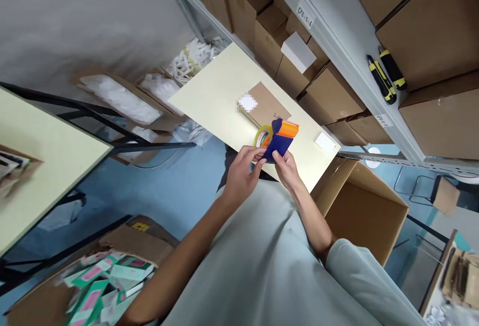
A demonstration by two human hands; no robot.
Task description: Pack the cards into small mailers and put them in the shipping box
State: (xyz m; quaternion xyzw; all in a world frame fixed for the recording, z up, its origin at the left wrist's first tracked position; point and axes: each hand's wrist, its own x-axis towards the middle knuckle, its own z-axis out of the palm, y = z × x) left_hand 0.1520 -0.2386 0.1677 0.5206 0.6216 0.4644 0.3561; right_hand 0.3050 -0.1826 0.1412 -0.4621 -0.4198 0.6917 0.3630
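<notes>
A blue and orange tape dispenser [280, 141] with a roll of yellow-edged tape [263, 137] is held up above the near edge of a cream tabletop [213, 91]. My right hand [287, 168] grips its blue body from the right, thumb on top. From the left, my left hand [244, 168] has its fingers and thumb closed at the dispenser's lower edge; whether a tape end lies between them is hidden. Just beyond the roll, a flat brown cardboard box [267, 104] with a white label lies on the tabletop.
Shelves of cardboard boxes [243, 1] line the far side, with two utility knives [385, 79] on a shelf ledge. A small white box [325, 142] sits at the tabletop's right end. An open carton [362, 211] stands at right. Another table [48, 151] is at left.
</notes>
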